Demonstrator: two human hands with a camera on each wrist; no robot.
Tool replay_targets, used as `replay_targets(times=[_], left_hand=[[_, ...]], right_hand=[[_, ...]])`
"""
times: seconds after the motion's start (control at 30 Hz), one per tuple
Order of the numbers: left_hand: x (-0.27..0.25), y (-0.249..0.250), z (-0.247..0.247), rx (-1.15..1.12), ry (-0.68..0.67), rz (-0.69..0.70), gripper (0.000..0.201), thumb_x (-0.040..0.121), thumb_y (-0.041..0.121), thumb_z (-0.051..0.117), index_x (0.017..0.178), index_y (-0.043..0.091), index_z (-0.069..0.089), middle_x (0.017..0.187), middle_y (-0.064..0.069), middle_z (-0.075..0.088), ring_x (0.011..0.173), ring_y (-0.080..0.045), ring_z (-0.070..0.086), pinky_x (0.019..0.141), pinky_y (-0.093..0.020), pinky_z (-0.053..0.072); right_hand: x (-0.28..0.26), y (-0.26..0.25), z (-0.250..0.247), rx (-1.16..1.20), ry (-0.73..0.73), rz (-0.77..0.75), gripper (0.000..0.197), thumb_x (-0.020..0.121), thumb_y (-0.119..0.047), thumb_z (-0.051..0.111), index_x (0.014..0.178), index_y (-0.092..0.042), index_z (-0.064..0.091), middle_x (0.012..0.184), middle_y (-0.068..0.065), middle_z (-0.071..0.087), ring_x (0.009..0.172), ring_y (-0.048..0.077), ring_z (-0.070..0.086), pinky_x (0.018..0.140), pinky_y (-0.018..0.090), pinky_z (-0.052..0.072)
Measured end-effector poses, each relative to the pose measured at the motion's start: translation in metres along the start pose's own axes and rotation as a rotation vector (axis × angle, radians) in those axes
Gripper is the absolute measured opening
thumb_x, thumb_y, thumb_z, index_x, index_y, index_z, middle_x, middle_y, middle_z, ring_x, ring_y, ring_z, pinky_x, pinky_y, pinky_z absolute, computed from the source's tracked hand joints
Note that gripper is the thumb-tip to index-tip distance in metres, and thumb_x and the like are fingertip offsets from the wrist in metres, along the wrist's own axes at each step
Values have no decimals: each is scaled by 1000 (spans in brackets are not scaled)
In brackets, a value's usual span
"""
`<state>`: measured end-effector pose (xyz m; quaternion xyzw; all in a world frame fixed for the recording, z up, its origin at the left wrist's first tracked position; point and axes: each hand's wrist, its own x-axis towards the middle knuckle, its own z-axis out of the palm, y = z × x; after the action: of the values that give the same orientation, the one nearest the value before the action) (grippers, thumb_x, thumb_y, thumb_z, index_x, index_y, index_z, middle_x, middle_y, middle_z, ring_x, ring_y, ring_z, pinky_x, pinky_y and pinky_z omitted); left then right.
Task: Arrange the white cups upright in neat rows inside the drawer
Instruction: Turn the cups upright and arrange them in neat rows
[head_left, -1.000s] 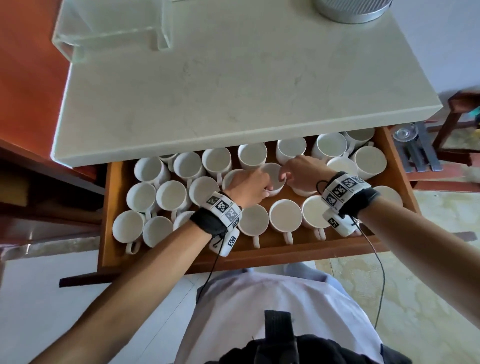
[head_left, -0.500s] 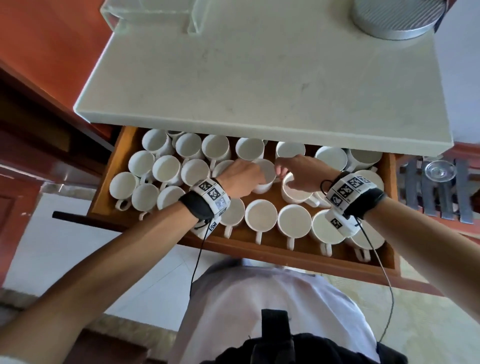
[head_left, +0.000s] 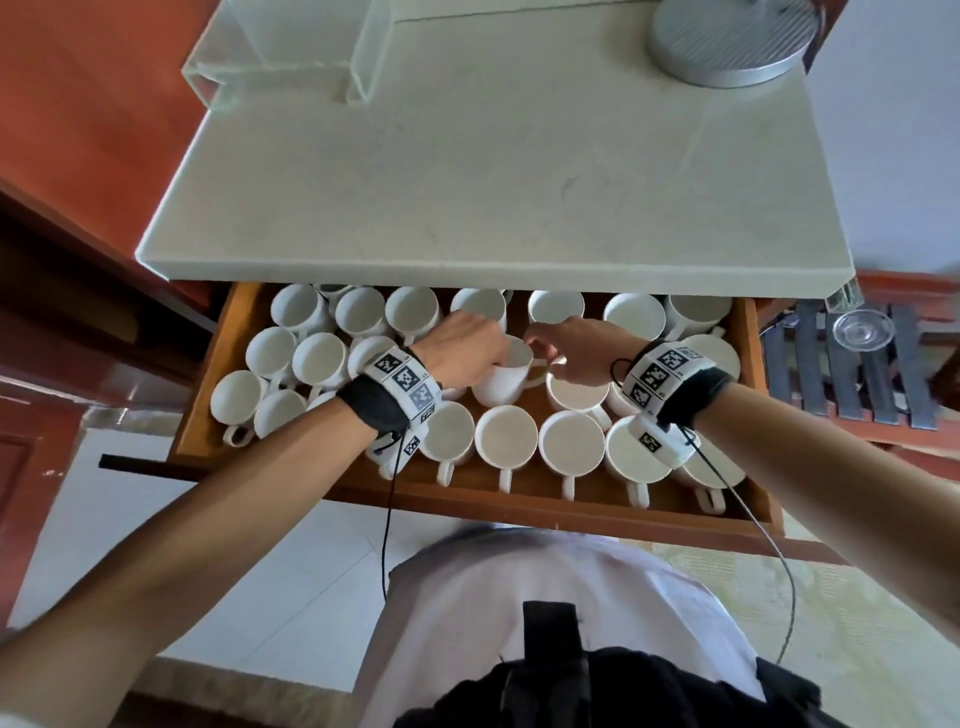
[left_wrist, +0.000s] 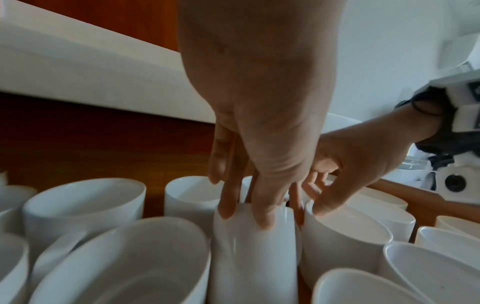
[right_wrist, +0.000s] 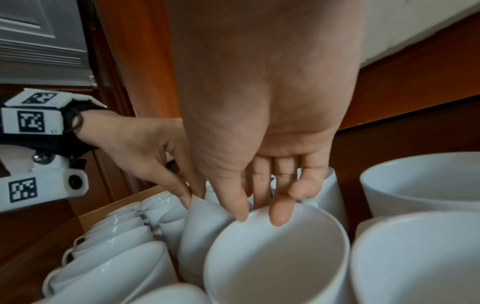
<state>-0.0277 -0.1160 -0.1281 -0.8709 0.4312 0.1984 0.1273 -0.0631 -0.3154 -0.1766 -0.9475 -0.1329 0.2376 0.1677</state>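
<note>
Head view:
Drawer: open wooden drawer (head_left: 756, 410) under a pale stone countertop (head_left: 493, 171), packed w/ white ceramic cups (head_left: 506, 435), most upright, mouths up.
Front row: cups side by side, handles pointing at the front wall.
Held cup: one white handled cup (head_left: 506, 375) in the middle of the drawer, tilted, mouth leaning toward the back, handle to the right.
L hand: left hand (head_left: 465, 351) on that cup's left side, fingers curled over the rim.
R hand: right hand (head_left: 579, 347) just right of it, fingers bent near the cup's handle; whether it touches the handle – can't tell here.
Other: clear plastic box (head_left: 291, 57) and round grey metal disc (head_left: 732, 39) on the countertop.

L wrist view:
L hand (left_wrist: 259, 115): fingertips (left_wrist: 226, 211) wrapped down over the tilted cup (left_wrist: 254, 257), gripping its wall.
R hand (left_wrist: 345, 164): thumb on the rim of the next upright white cup (left_wrist: 345, 232), touching the held one.

R wrist view:
R hand (right_wrist: 262, 115): fingers mostly straight, tips (right_wrist: 279, 216) resting on the rim of the upright cup (right_wrist: 278, 253); pressing, not clenched.
L hand (right_wrist: 145, 148): pinching the tilted cup (right_wrist: 205, 222), which leans against the upright one.
</note>
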Motion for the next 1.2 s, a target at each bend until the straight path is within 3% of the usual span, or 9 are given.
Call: replay_targets(times=[0.2,0.33,0.57,0.7,0.87,0.93,1.03,1.13,1.2], left_hand=[[-5,-7,-21,51,12,85,26,88,13,64,67,17,49,56,5,33,62,-27,48,58,-34,38],[-6,-14,-21,32,54,81,11,93,25,69,93,17,75,84,-1,69,79,-24,64,67,-33,44],[-11,-27,-47,-25,72,151,20,93,31,73,112,29,79,100,2,75,91,-24,67,73,-34,48],[-14,-32,-60,-43,80,183,23,91,29,73,112,38,78,102,10,76,93,-22,68,78,-38,55],[-18,-31,-64,-113,157,258,21,92,24,72,109,35,79,107,15,76,97,-19,69,79,-36,54],[-19,-31,-62,-129,197,288,19,92,22,72,107,32,80,106,13,76,96,-20,69,77,-33,52],[-20,-33,-55,-153,239,305,18,94,19,69,103,29,80,106,14,73,95,-16,67,77,-29,49],[-23,-34,-47,-446,313,198,14,95,23,71,107,24,78,114,16,71,91,-1,63,87,-27,50],[-25,-32,-41,-645,397,53,21,92,36,75,109,23,75,101,19,71,87,2,67,81,-24,53]], right_hand=[[0,-4,2,-2,3,54,50,93,-30,64,140,-33,47,114,-10,67,109,19,64,89,41,55],[0,-4,3,10,-17,89,53,94,-31,64,143,-31,45,119,-8,66,113,18,63,94,42,53],[0,-21,-21,164,56,26,66,90,-28,72,147,-30,40,128,-3,66,112,17,61,92,31,44],[-8,-23,-37,218,34,-23,87,79,-28,83,152,-34,35,134,-10,59,86,0,52,75,19,36],[-20,-19,-45,347,-20,-9,100,73,-31,89,153,-39,30,127,-22,53,75,-26,52,58,1,37],[-23,-21,-46,345,-1,9,94,71,-33,90,147,-39,36,114,-28,54,90,-14,57,68,6,40],[-25,-26,-42,339,86,27,95,63,-35,92,142,-35,38,117,-18,57,105,11,60,87,27,49],[-24,-33,-34,312,193,64,100,58,-37,93,140,-25,38,116,-8,60,99,17,61,82,30,51],[-24,-35,-28,300,255,125,94,57,-39,94,132,-19,41,109,-6,59,96,18,59,73,28,46]])
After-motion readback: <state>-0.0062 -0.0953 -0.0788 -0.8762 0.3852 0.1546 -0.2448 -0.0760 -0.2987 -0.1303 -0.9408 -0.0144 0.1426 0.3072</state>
